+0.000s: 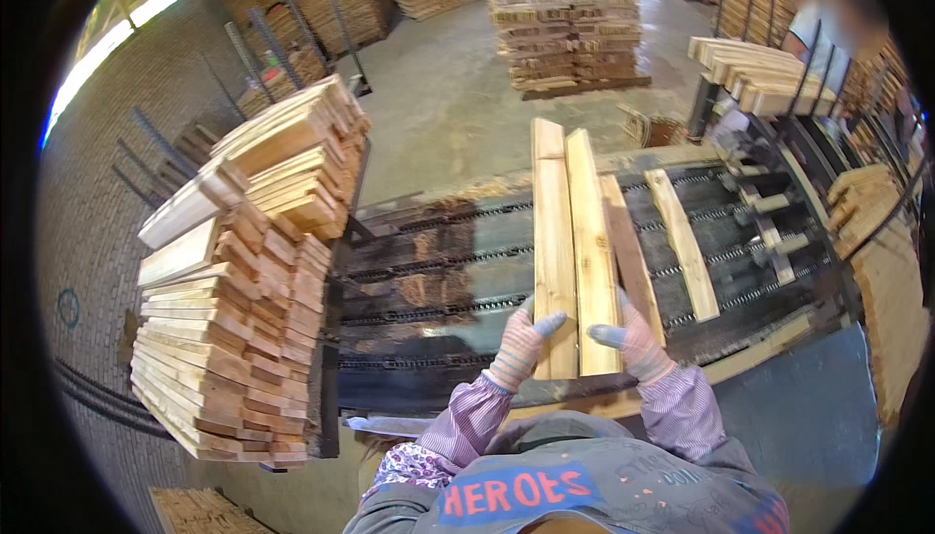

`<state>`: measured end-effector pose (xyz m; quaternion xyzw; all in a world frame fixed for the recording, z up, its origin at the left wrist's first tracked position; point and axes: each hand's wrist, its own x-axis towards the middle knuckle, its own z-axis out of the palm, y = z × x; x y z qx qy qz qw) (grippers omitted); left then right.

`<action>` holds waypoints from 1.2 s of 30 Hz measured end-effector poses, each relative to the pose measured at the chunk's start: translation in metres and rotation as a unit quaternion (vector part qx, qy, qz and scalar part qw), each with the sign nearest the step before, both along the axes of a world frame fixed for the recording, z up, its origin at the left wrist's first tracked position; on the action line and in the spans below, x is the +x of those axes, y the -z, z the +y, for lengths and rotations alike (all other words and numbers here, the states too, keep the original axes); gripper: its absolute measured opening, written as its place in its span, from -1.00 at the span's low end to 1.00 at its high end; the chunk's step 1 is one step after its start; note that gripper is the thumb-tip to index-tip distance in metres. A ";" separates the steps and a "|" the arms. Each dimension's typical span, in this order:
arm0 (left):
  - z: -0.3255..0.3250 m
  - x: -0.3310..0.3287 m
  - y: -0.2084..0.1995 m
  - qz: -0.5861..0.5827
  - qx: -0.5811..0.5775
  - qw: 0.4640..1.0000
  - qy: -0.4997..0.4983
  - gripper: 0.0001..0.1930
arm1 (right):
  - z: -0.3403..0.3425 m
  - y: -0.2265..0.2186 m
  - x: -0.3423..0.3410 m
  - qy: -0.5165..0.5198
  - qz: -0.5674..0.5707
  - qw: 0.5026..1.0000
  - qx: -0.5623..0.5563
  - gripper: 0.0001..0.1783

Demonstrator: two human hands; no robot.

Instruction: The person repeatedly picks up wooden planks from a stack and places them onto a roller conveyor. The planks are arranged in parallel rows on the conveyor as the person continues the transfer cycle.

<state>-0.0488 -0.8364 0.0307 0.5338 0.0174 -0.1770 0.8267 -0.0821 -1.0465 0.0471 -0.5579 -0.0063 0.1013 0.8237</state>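
Observation:
Two pale wooden boards (589,242) lie side by side above the chain conveyor (409,315), their long sides close together. My left hand (526,344), in a striped glove with grey fingertips, is closed on the left board's near end, thumb on top. The same kind of glove covers my right hand (635,341), which grips the right board near its close end, thumb across its face. Just right of them is a browner board (631,252), partly hidden by the held one; whether my right hand touches it I cannot tell. Farther right, a separate narrow board (682,242) rests across the chains.
A tall stack of boards (205,359) stands at my left, beside the conveyor. Beyond it rise metal posts (273,42). Across the floor is a stacked pile (565,33). At the far right, a person (828,23) is behind a rack of boards (760,72).

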 end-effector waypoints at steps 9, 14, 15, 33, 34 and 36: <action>0.156 0.239 -0.194 -0.326 0.265 0.782 -0.460 -0.26 | -0.046 -0.013 0.010 0.137 -0.011 0.988 -0.066 -0.16; 0.354 0.365 -0.232 -0.048 0.513 0.552 -0.656 -0.56 | -0.074 -0.017 -0.002 0.179 0.038 0.981 -0.068 -0.12; 0.368 0.381 -0.232 -0.026 0.526 0.554 -0.645 -0.53 | -0.081 -0.020 -0.006 0.181 0.053 0.978 -0.094 -0.11; 0.048 0.141 -0.008 -0.391 0.469 0.792 -0.008 -0.33 | -0.156 0.045 -0.107 0.140 0.143 0.797 -0.570 -0.41; 0.017 0.106 0.021 -0.401 0.449 0.793 0.089 -0.26 | -0.156 0.043 -0.121 0.172 0.101 0.833 -0.516 -0.45; -0.009 0.067 0.131 -0.266 0.554 0.775 0.146 -0.06 | -0.150 0.021 -0.143 0.164 0.067 0.875 -0.451 -0.52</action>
